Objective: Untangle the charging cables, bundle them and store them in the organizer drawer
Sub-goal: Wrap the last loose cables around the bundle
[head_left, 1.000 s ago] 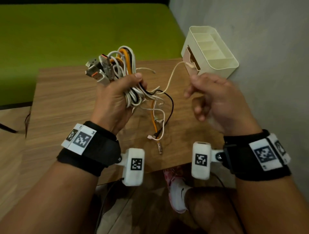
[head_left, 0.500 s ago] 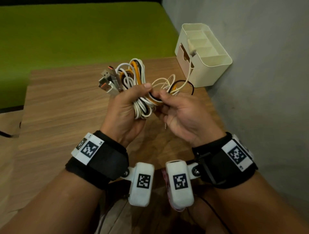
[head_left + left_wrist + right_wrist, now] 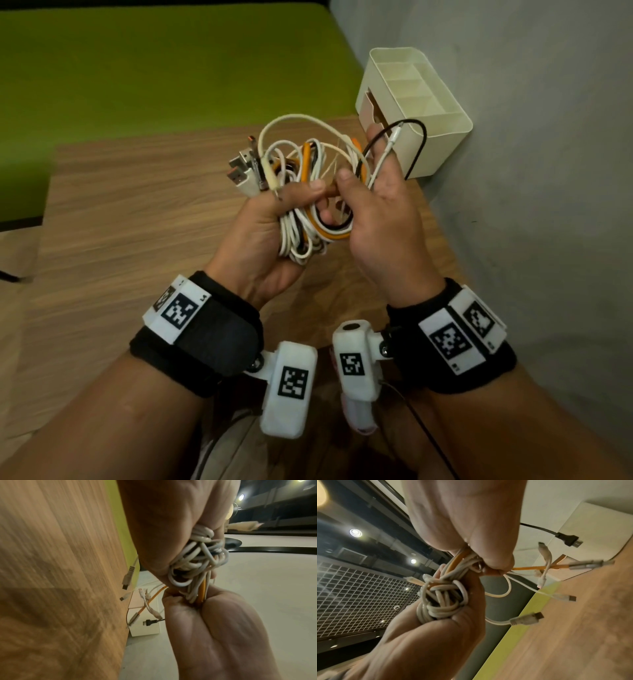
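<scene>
A tangled bundle of white, orange and black charging cables [image 3: 305, 205] is held above the wooden table [image 3: 144, 212]. My left hand [image 3: 291, 202] grips its coiled white loops [image 3: 197, 561], with USB plugs [image 3: 241, 171] sticking out on the left. My right hand [image 3: 359, 185] pinches orange and white strands [image 3: 464, 561] beside the left thumb. A white lead and a black lead [image 3: 421, 144] drape over its raised fingers. The cream organizer [image 3: 442, 144] stands at the table's back right corner, its pinkish drawer front [image 3: 371, 111] facing the hands.
A grey wall [image 3: 531, 205] runs close along the right of the table and organizer. A green surface [image 3: 154, 68] lies beyond the table's far edge. Loose plug ends [image 3: 527, 619] dangle under the hands. My knee and a shoe show below the near edge.
My right hand, apart and pulling a white end a second ago, has come in to the bundle. It now pinches strands there, and loose leads loop over its fingers.
</scene>
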Demonstrator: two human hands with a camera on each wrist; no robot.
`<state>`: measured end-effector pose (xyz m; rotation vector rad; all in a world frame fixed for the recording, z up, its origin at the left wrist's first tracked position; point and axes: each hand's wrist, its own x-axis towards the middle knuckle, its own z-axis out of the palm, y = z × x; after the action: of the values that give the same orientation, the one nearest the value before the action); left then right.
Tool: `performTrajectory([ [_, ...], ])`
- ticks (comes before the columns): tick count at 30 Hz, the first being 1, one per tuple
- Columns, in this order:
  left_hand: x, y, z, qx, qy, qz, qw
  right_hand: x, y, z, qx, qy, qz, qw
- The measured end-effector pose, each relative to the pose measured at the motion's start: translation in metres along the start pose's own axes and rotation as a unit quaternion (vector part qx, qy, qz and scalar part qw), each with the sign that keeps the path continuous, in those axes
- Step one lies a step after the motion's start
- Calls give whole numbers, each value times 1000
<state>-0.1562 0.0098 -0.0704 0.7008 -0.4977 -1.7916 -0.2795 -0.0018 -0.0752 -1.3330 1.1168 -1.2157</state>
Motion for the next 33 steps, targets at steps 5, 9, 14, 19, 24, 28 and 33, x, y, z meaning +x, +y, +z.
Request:
performTrajectory([
  [5, -3, 4, -2, 31, -18, -26, 999, -4, -3, 8, 79, -38, 36, 995],
  [9, -6, 6, -5, 44, -21, -33, 998, -6, -5, 13, 139, -62, 72, 986],
  [14, -10, 4, 1, 120, 3, 0, 993, -9, -4, 23, 97, -82, 90, 988],
  [19, -14, 9, 3, 205, 10, 31, 978, -8, 0, 29, 18, -107, 101, 989],
  [24, -14, 13, -6, 222, 32, 45, 974, -6, 4, 32, 40, -97, 74, 992],
  [28, -13, 13, -14, 204, 17, 34, 978, 0, 12, 36, -106, -122, 91, 983],
  [33, -11, 11, -17, 199, 23, 22, 980, -5, 0, 27, -227, -127, 101, 960],
])
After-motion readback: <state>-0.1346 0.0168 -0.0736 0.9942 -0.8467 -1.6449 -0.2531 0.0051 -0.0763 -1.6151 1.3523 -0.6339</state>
